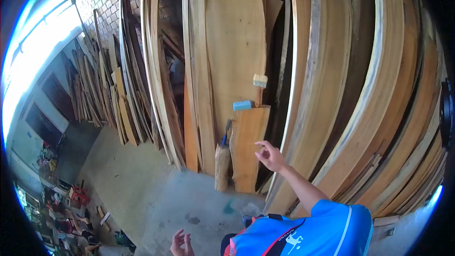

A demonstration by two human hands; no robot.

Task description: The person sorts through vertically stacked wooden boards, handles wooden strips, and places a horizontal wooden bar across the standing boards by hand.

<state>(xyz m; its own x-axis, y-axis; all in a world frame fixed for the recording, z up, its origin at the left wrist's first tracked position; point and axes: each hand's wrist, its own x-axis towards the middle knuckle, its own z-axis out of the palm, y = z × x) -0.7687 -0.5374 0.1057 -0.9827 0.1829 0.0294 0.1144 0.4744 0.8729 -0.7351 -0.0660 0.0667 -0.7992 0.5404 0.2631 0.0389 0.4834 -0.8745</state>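
Note:
My right hand (270,155) is held in front of a short upright board (250,149), its fingers apart and curved with nothing between them. Low in the view, my left hand (181,243) is over the floor, fingers spread and empty. On the top edge of the short board rest a light blue block (242,105) and a brush (259,81) standing with its pale bristles up. Left of the board stands a short log (222,167), with a blue-and-black handled tool (224,138) on its top end.
Tall planks (237,33) lean against the wall behind, and curved-looking boards (327,80) fill the right side. Thinner boards (125,109) lean farther left. At the lower left, a red stool (79,195) stands among clutter on the concrete floor (137,180).

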